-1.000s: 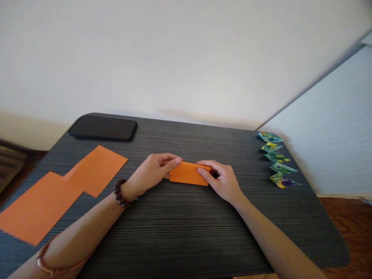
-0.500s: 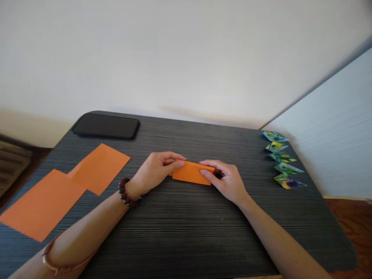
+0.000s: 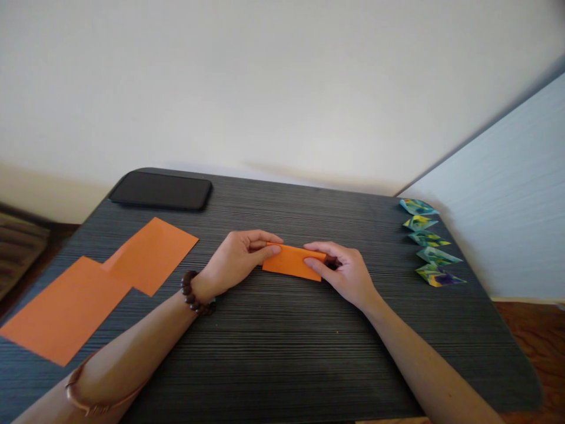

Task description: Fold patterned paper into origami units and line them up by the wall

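A folded piece of orange paper (image 3: 291,262) is held between my two hands over the middle of the dark table (image 3: 282,365). My left hand (image 3: 241,256) pinches its upper left corner between thumb and fingers. At the other end, my right hand (image 3: 342,268) grips the right side, thumb on the front face and fingers behind the top edge. The paper forms a narrow rectangle with its fold along the top. Parts of the fingers behind it are hidden.
Two flat orange sheets (image 3: 70,306) lie overlapping at the left. A black phone (image 3: 161,190) rests at the back left. Along the right edge stand several folded blue-green and yellow paper pieces (image 3: 436,256) in a row. Behind the table rises a white wall (image 3: 282,88).
Almost nothing differs. Both hands and the orange paper have shifted very slightly to the right, with the same hold.
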Demonstrator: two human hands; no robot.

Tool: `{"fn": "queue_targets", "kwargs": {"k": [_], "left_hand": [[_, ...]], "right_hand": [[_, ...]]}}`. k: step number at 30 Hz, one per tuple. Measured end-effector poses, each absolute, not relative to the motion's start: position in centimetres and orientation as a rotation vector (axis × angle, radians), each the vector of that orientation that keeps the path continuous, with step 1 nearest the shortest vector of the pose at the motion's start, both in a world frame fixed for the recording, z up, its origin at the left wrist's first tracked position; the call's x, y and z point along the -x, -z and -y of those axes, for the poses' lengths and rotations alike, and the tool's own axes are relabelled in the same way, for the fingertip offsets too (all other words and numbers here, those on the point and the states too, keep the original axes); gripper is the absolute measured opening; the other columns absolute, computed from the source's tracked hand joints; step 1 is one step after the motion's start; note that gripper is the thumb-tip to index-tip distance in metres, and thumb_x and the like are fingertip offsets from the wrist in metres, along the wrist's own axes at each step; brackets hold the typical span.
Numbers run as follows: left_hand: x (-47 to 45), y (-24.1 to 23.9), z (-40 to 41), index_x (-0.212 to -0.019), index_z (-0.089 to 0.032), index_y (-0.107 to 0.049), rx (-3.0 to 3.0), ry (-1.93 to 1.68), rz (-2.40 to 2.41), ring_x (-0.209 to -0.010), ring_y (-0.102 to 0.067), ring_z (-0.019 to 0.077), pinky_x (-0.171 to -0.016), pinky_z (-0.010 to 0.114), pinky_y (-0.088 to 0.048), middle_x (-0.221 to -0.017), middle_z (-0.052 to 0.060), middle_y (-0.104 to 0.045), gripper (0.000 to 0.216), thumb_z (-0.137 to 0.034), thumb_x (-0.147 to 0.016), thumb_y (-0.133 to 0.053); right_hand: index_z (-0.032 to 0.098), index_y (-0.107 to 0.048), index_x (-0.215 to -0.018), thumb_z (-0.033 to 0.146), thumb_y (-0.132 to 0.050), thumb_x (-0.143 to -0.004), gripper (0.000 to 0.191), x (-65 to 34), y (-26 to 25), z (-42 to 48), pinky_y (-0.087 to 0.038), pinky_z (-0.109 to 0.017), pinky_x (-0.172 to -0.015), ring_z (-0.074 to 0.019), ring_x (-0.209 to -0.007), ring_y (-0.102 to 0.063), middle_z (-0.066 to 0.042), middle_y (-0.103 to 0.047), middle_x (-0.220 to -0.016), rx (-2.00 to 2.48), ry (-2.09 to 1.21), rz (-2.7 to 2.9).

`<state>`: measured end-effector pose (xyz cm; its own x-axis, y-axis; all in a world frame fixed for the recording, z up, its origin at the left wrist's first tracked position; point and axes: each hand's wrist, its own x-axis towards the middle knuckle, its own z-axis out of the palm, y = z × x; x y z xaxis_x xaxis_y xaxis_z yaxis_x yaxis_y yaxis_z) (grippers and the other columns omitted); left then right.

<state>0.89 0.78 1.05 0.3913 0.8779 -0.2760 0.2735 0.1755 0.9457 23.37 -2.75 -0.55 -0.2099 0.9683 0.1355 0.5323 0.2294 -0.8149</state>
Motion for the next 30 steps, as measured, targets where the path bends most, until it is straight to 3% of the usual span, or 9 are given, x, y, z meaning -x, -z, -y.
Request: {"fn": "queue_targets", "kwargs": {"k": [19, 30], "left_hand": [[-0.86, -1.11, -0.86, -0.096, -0.019, -0.068, -1.428, -0.613, -1.182, -0.085, -0.066, 0.0200, -0.073, 0.025, -0.050, -0.088, 0.003, -0.073, 0.032, -0.042, -0.075, -0.064], [-0.90, -1.76, -0.62, -0.090, -0.018, -0.071, -1.215, -0.638, -1.141, -0.080, -0.066, 0.0193, -0.067, 0.024, -0.051, -0.087, 0.003, -0.073, 0.031, -0.041, -0.070, -0.070]], "right_hand": [[0.024, -0.066, -0.101, 0.035, -0.063, -0.079, 0.025, -23.43, 0.86, 2.59, -0.047, -0.023, -0.056, -0.0100, -0.054, -0.057, 0.001, -0.070, -0.078, 1.390, -0.855, 1.813], [0.024, -0.065, -0.101, 0.034, -0.064, -0.079, 0.025, -23.27, 0.85, 2.54, -0.050, -0.025, -0.060, -0.0126, -0.062, -0.063, -0.001, -0.071, -0.087, 1.390, -0.847, 1.773]]}}
